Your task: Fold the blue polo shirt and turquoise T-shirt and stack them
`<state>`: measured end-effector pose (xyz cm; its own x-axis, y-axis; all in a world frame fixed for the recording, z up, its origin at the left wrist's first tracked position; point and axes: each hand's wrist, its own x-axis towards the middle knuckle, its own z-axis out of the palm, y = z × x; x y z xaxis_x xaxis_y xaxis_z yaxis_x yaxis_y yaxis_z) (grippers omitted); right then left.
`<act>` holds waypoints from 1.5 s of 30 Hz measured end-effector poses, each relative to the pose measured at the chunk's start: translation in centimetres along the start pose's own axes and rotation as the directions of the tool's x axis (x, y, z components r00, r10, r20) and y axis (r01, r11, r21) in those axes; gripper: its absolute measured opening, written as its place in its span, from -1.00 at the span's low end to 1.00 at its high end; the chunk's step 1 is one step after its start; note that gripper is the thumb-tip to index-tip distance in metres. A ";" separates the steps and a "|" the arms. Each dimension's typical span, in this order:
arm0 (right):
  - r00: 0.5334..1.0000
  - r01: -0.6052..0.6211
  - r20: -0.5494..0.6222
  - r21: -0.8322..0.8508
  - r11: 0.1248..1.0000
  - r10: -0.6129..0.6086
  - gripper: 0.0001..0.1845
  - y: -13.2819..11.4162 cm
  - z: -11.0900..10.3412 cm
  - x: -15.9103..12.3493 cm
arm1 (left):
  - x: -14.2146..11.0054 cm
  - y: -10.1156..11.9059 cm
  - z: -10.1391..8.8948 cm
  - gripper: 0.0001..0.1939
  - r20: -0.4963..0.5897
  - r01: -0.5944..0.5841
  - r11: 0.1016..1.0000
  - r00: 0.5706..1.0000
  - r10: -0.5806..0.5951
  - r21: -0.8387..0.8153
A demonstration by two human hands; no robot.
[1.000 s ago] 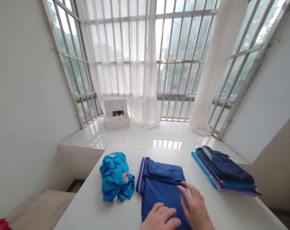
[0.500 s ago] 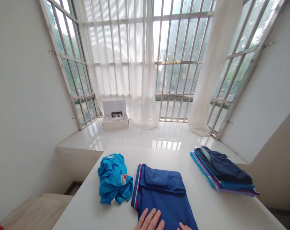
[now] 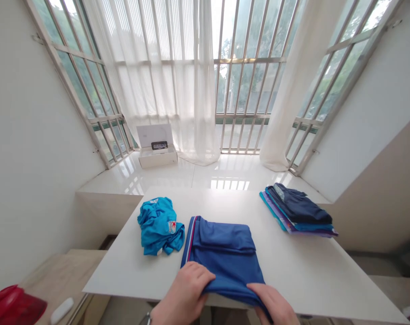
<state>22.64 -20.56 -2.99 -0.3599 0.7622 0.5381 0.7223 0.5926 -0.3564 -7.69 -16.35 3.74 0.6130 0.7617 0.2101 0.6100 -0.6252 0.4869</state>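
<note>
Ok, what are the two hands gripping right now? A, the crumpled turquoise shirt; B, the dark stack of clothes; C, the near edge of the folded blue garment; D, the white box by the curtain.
C. The left hand and right hand both pinch the near edge of the folded blue garment.

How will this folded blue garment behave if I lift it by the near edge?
The blue garment will probably be floppy: its near edge bends softly around the fingers of the left hand. It is likely light for its size, since the cloth looks thin. Its smooth sheen suggests the upper fold may slide open.
</note>
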 end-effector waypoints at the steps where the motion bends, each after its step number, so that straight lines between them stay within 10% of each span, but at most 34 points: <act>1: 0.996 -0.087 -0.020 0.035 0.996 0.088 -0.69 -0.1 -0.1 0.4 | 0.4 0.0 -0.7 -0.70 0.009 0.064 0.997 0.998 -0.064 -0.033; 7: 0.848 -0.519 0.005 0.204 0.830 0.529 -0.69 -0.5 -0.2 4.9 | 3.1 -1.6 -1.3 -0.86 -0.054 0.230 0.972 0.972 -0.228 0.037; 13: 0.699 -0.697 0.017 0.243 0.675 0.715 -0.59 0.4 0.1 7.4 | 4.0 -2.5 -0.2 -0.80 -0.087 0.323 0.935 0.946 -0.313 0.148; 24: 0.733 -0.678 -0.021 0.069 0.732 0.680 -0.65 2.0 1.8 8.3 | 6.1 -4.2 0.7 -0.81 -0.125 0.357 0.911 0.933 -0.337 0.206; 37: 0.648 -0.698 -0.038 0.370 0.613 0.761 -0.47 2.7 2.1 8.3 | 7.3 -5.5 -1.1 -0.80 -0.122 0.494 0.859 0.868 -0.481 0.136; 45: 0.652 -0.748 0.065 0.216 0.627 0.756 -0.53 3.7 2.2 9.4 | 7.5 -6.3 -0.5 -0.80 -0.120 0.510 0.826 0.860 -0.496 0.240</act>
<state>20.65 -10.64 -0.99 0.2731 0.9615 0.0319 0.5945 -0.1426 -0.7913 -7.18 -6.57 2.65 0.1646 0.9855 0.0405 0.9368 -0.1691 0.3063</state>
